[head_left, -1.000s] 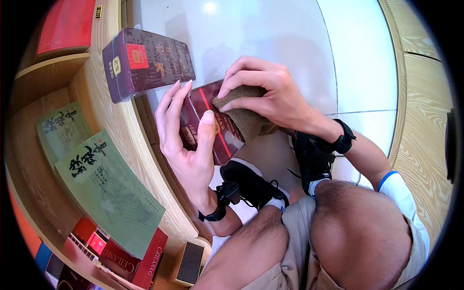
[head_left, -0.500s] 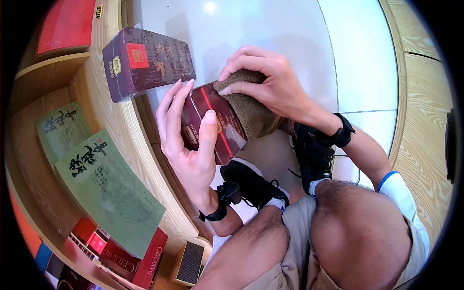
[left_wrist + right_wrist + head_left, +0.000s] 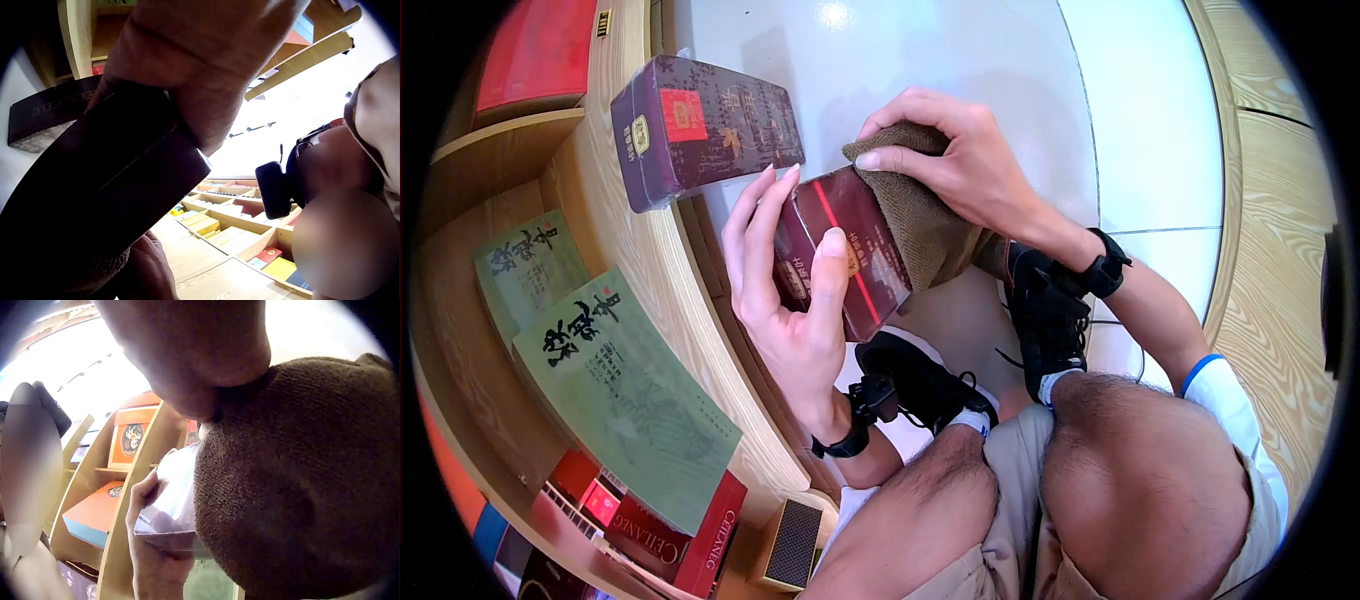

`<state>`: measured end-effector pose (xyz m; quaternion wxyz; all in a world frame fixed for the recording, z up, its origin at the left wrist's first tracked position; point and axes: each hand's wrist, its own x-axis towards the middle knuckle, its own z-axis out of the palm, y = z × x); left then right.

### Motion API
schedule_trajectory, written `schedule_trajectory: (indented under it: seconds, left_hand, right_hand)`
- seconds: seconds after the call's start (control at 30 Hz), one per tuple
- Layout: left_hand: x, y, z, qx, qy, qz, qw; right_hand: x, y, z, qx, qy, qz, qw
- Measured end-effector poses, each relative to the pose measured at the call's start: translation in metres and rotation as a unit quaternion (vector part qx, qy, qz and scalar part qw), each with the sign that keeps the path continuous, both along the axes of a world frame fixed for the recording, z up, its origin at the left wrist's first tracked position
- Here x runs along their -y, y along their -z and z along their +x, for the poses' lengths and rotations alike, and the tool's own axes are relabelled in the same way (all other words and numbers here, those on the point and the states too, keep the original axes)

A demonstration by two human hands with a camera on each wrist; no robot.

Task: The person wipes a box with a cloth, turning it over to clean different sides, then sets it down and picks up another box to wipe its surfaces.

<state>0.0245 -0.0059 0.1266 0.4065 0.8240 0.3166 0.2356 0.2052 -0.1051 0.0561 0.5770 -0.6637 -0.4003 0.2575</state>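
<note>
My left hand [image 3: 790,345] grips a dark maroon box [image 3: 883,275] with a red stripe and gold lettering, its thumb across the near face and its fingers round the far side. The box is tilted in the air above the floor. A brown towelling cloth [image 3: 940,245] is pinched between the thumb and fingers of my right hand [image 3: 982,165], lying along the box's right edge. In the right wrist view the cloth [image 3: 281,475] covers much of the picture, with a shiny side of the box [image 3: 169,506] beyond it. The left wrist view shows the box [image 3: 125,169] dark and close.
A larger wrapped maroon box [image 3: 750,125] stands beside the wooden shelf edge [image 3: 680,290]. Green boxes [image 3: 630,400] and red boxes [image 3: 710,540] lie in the shelf at left. Black shoes [image 3: 910,370] are on the tiled floor [image 3: 960,50] below my hands.
My right hand has drawn the cloth up and rightward off the box's face to its edge, uncovering more of the face. The left hand keeps its grip, almost still.
</note>
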Motion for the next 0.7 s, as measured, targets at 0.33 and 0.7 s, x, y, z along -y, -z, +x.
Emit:
schedule_trajectory:
  seconds: [0.33, 0.7]
  left_hand:
    - [0.000, 0.001, 0.000, 0.010, -0.009, -0.012, 1.000]
    - [-0.001, 0.002, -0.001, 0.009, -0.014, -0.006, 1.000]
  right_hand:
    - [-0.001, 0.007, 0.000, -0.018, 0.057, 0.015, 0.998]
    - [0.029, -0.024, 0.004, 0.188, 0.139, 0.061, 0.970]
